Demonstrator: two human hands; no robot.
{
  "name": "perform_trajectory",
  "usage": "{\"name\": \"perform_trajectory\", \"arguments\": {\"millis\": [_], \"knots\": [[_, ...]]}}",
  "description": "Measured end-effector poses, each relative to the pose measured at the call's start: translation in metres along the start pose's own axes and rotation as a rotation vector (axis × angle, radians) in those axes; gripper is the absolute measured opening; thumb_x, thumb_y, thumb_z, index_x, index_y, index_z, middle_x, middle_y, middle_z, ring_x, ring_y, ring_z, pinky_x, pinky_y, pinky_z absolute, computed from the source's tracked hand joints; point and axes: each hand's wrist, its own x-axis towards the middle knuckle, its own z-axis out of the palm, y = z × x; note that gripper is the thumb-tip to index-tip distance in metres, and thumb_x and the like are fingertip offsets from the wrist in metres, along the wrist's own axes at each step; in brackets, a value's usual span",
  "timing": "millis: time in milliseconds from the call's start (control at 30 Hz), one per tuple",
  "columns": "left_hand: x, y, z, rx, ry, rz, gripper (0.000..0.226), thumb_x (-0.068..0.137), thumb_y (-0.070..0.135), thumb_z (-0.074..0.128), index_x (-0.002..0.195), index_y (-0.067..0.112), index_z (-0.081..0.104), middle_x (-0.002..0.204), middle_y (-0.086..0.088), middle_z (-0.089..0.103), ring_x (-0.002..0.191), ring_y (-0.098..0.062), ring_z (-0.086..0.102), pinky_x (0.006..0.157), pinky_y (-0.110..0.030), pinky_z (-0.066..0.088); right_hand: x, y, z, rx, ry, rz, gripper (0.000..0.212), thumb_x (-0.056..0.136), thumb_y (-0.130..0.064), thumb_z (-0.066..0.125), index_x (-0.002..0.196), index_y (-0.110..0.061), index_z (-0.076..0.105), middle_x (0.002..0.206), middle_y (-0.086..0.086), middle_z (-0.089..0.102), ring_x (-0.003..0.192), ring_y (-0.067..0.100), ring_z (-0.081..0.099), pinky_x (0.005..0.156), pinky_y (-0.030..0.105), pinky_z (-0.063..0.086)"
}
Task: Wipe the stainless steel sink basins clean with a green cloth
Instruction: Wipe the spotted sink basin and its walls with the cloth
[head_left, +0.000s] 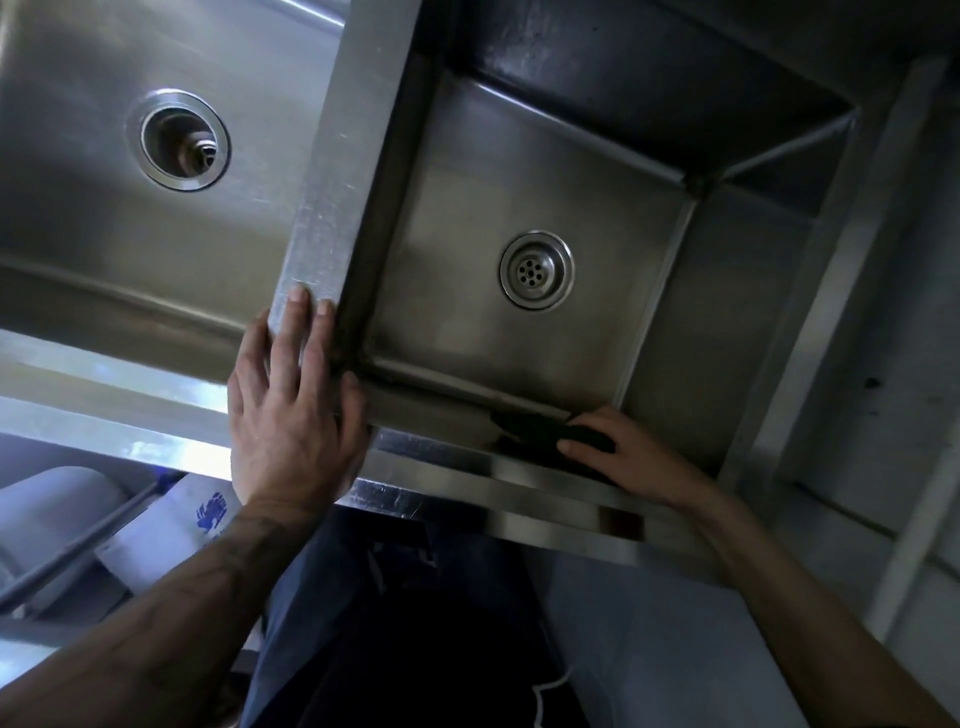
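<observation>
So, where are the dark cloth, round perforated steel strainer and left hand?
dark cloth (530, 422): head view, its exposed fold.
round perforated steel strainer (536, 270): head view, centre.
left hand (291, 421): head view, its back.

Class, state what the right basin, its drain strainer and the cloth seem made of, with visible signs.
Right basin: brushed stainless steel, dull grey sheen. Drain strainer: shinier metal, bright ring, punched holes. Cloth: probably soft fabric, dark, crumpled in the right hand; weave unclear.

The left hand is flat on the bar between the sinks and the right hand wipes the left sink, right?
No. In the head view the right hand holds the cloth in the right sink. The left hand is flat on the bar.
</observation>
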Motion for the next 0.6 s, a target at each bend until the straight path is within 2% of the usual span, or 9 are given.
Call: {"name": "perform_trajectory", "arguments": {"millis": [67, 133, 200, 267, 333, 400, 467, 533, 600], "knots": [[0.000, -0.001, 0.000, 0.000, 0.003, 0.006, 0.064, 0.102, 0.030, 0.046, 0.163, 0.017, 0.036, 0.173, -0.004, 0.030, 0.149, -0.045, 0.035, 0.122, -0.057, 0.033, 0.003, 0.001, -0.002, -0.005, 0.010, 0.016, 0.040, 0.089, -0.063, 0.060, 0.119, -0.038, 0.067, 0.112, 0.000, 0.059, 0.109, 0.015, 0.060, 0.099, 0.028, 0.046], [0.000, 0.000, 0.000, 0.001, 0.010, 0.008, 0.063, 0.102, 0.030, 0.046, 0.163, 0.016, 0.037, 0.172, -0.005, 0.031, 0.149, -0.045, 0.036, 0.122, -0.056, 0.032, 0.006, 0.000, -0.004, -0.023, -0.024, 0.062, 0.047, 0.089, -0.068, 0.057, 0.127, -0.040, 0.065, 0.112, 0.002, 0.057, 0.109, 0.017, 0.059, 0.092, 0.026, 0.045], [0.000, 0.000, 0.001, -0.002, 0.014, 0.012, 0.063, 0.102, 0.030, 0.046, 0.163, 0.016, 0.037, 0.172, -0.005, 0.031, 0.148, -0.045, 0.036, 0.122, -0.055, 0.031, 0.001, -0.002, -0.009, -0.041, -0.085, 0.093, 0.030, 0.096, -0.057, 0.058, 0.125, -0.049, 0.059, 0.112, 0.001, 0.055, 0.106, 0.015, 0.057, 0.084, 0.021, 0.041], [0.001, -0.001, 0.001, 0.006, 0.015, 0.015, 0.063, 0.102, 0.030, 0.045, 0.163, 0.015, 0.037, 0.172, -0.006, 0.032, 0.148, -0.045, 0.037, 0.122, -0.055, 0.032, -0.001, 0.002, -0.013, -0.040, -0.117, 0.118, 0.019, 0.098, -0.053, 0.060, 0.117, -0.048, 0.059, 0.115, 0.001, 0.055, 0.106, 0.015, 0.057, 0.083, 0.019, 0.041], [0.001, -0.002, 0.001, 0.005, 0.012, 0.015, 0.063, 0.102, 0.030, 0.044, 0.163, 0.016, 0.036, 0.172, -0.006, 0.032, 0.148, -0.045, 0.037, 0.122, -0.055, 0.032, 0.008, 0.010, -0.014, -0.081, -0.119, 0.170, 0.034, 0.097, -0.055, 0.059, 0.123, -0.033, 0.064, 0.119, 0.004, 0.059, 0.111, 0.021, 0.059, 0.086, 0.026, 0.045], [0.000, -0.001, 0.000, 0.002, 0.009, 0.015, 0.064, 0.102, 0.030, 0.043, 0.163, 0.016, 0.036, 0.172, -0.006, 0.031, 0.148, -0.046, 0.036, 0.122, -0.056, 0.032, 0.029, 0.008, -0.013, -0.151, -0.135, 0.243, 0.041, 0.100, -0.052, 0.058, 0.124, -0.020, 0.065, 0.117, 0.007, 0.063, 0.112, 0.027, 0.063, 0.082, 0.029, 0.047], [0.001, 0.000, 0.000, 0.005, 0.004, 0.011, 0.065, 0.101, 0.030, 0.043, 0.164, 0.015, 0.035, 0.172, -0.006, 0.031, 0.148, -0.046, 0.036, 0.122, -0.056, 0.032, 0.051, -0.005, -0.005, -0.183, -0.144, 0.279, 0.049, 0.102, -0.052, 0.054, 0.135, -0.017, 0.061, 0.133, 0.012, 0.062, 0.124, 0.031, 0.059, 0.093, 0.030, 0.047], [0.001, -0.001, 0.001, 0.009, -0.001, 0.009, 0.065, 0.101, 0.030, 0.044, 0.164, 0.015, 0.035, 0.172, -0.006, 0.030, 0.149, -0.046, 0.036, 0.122, -0.056, 0.032, 0.072, -0.024, 0.007, -0.176, -0.154, 0.281, 0.057, 0.104, -0.052, 0.050, 0.146, -0.013, 0.052, 0.151, 0.014, 0.052, 0.138, 0.032, 0.049, 0.108, 0.031, 0.040], [0.000, -0.001, 0.000, 0.009, -0.005, 0.001, 0.065, 0.101, 0.030, 0.044, 0.164, 0.015, 0.035, 0.173, -0.005, 0.029, 0.149, -0.046, 0.035, 0.123, -0.056, 0.031, 0.091, -0.051, 0.020, -0.154, -0.163, 0.240, 0.060, 0.106, -0.051, 0.046, 0.150, -0.012, 0.048, 0.158, 0.012, 0.045, 0.144, 0.031, 0.044, 0.115, 0.032, 0.035]]}}
